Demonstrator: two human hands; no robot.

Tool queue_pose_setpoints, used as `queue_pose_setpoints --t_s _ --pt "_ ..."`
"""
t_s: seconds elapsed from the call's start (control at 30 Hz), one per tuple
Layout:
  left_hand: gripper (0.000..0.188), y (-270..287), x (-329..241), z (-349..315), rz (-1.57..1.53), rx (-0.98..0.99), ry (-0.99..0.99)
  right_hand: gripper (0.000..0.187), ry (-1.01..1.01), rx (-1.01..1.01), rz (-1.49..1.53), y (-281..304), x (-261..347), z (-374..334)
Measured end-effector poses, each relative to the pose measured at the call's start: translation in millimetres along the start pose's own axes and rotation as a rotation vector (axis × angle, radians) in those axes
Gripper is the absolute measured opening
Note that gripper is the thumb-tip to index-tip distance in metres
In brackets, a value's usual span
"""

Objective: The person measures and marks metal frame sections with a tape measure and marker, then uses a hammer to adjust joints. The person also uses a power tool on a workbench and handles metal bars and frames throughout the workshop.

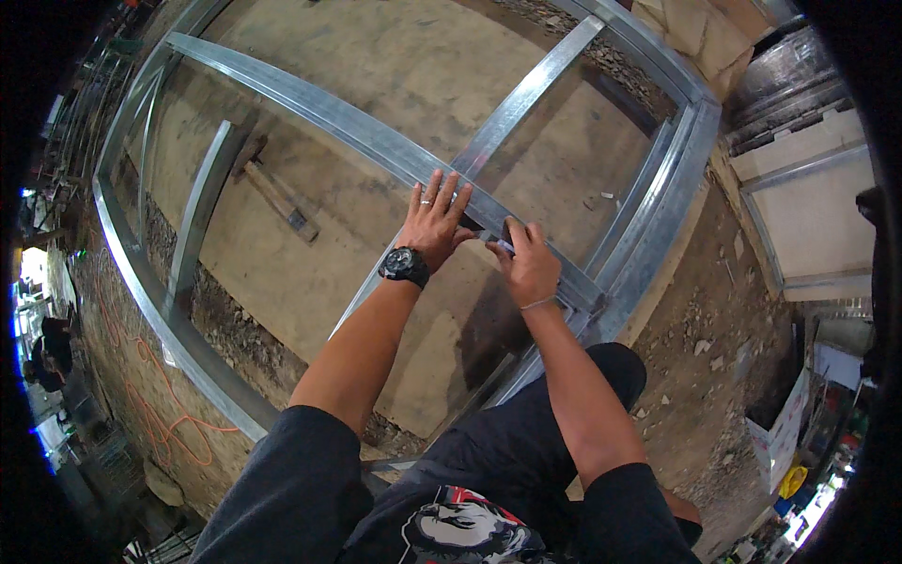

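Observation:
A galvanized steel channel runs slantwise across the middle of a metal frame. My left hand lies on it with fingers stretched out, just beside the joint where a shorter channel meets it. Close to the right, my right hand is closed around a small slim tool, pale with a metallic tip. The tip points toward my left thumb at the channel's near edge. Most of the tool is hidden by my fingers, so its exact kind does not show.
A hammer with a wooden handle lies on the board inside the frame. The frame's outer rail curves around on the left, with an orange cord on the ground beyond it. Boxes and panels stand at the right.

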State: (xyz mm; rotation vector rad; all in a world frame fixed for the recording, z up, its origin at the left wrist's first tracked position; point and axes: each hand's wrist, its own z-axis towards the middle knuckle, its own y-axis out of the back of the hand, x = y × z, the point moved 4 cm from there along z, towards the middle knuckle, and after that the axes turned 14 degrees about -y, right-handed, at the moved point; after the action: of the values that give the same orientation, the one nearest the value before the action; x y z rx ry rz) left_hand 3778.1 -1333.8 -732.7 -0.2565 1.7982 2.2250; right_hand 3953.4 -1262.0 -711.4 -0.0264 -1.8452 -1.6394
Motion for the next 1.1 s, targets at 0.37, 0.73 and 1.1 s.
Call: queue_pose_setpoints --t_s 0.37,0.73,1.1 --pt "0.083 1.7 -1.7 2.4 -0.003 0.012 -0.004 0.052 0.013 -0.021 -0.021 -0.8 -3.1 -1.2" --pt "0.082 0.1 -2.8 2.1 -0.005 0.004 -0.013 0.047 -0.090 -0.071 0.218 7.6 -13.6 4.4" --pt "0.084 -1.2 -1.3 2.7 -0.025 -0.010 -0.008 0.042 -0.676 0.507 0.863 88.4 -34.3 -22.3"
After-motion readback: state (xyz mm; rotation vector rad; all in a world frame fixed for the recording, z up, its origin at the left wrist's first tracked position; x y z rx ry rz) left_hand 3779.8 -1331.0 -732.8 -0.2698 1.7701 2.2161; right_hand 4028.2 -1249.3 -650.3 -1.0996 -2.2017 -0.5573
